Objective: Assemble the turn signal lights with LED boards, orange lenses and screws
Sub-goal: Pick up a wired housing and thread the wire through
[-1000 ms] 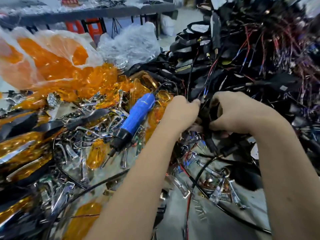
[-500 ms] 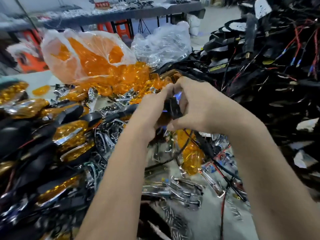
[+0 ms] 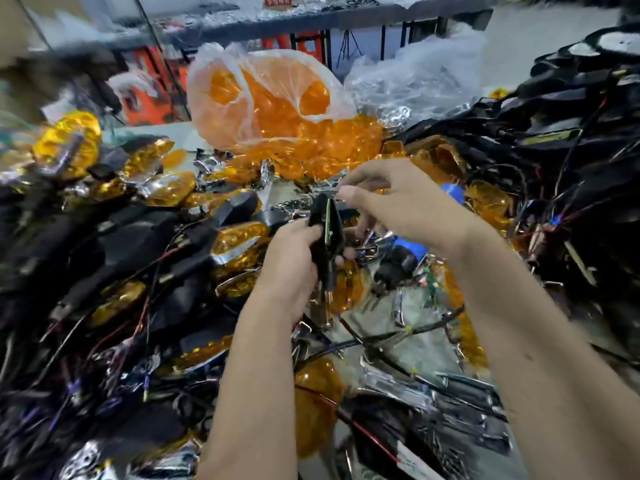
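Head camera looks down over two bare forearms reaching in from the lower edge toward the middle of a cluttered bench. The left hand (image 3: 294,261) comes up from below with the wrist bent slightly back, its fingers and thumb curled round a black turn signal housing (image 3: 323,237) held upright at the centre of the view. A narrow green LED board (image 3: 327,221) shows edge-on along the housing's right side, seated in it or against it; which cannot be told. The right hand (image 3: 398,206) reaches across from the right, just above and beside the housing's top, palm turned down and to the left. Its thumb and index finger are drawn close together near the top of the board, while the other fingers are loosely spread; whether anything sits between thumb and finger cannot be told. Behind the hands lies a clear bag of orange lenses (image 3: 270,102), with more lenses spilled below it. Finished amber lights (image 3: 239,242) heap up on the left, and black wired housings (image 3: 568,133) pile on the right.
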A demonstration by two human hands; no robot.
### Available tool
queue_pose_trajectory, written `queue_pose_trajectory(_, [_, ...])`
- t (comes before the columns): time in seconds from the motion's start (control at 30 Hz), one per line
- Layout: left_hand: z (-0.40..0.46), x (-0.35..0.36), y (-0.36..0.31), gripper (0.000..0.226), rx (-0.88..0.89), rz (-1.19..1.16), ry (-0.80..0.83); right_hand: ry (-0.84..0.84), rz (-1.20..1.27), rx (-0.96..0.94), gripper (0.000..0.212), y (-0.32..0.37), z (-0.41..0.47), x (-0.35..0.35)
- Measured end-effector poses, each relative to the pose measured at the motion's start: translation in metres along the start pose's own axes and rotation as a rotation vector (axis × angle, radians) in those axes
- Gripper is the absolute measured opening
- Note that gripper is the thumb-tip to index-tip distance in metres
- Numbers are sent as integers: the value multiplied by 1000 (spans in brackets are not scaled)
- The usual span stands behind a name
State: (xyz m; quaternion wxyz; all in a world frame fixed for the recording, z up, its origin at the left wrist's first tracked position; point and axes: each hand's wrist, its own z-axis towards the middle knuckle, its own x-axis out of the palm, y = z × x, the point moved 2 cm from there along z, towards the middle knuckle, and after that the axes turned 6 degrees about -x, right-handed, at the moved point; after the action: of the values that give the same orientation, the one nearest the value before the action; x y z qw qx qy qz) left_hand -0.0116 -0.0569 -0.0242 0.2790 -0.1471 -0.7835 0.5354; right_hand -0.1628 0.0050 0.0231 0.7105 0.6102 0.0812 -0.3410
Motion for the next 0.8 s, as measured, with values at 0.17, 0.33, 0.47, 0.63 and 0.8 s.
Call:
queue_pose_trajectory(0.17, [4, -2, -3, 33, 182, 418, -71, -20, 14, 0, 32, 3, 1, 6])
queue_pose_trajectory(0.33, [2, 8, -1, 29, 211, 506, -59, -76, -19, 58, 24, -1, -4, 4])
queue_pose_trajectory(0.47, [1, 11, 2, 28, 152, 451, -2, -101, 67, 102, 9, -6, -7, 2])
queue_pose_trajectory(0.63, [4, 13, 5, 33, 175, 431, 22, -146, 108, 130, 21, -10, -4, 4])
queue_pose_trajectory(0.8, [8, 14, 9, 29, 157, 299, -77, -48, 135, 59, 18, -13, -6, -6])
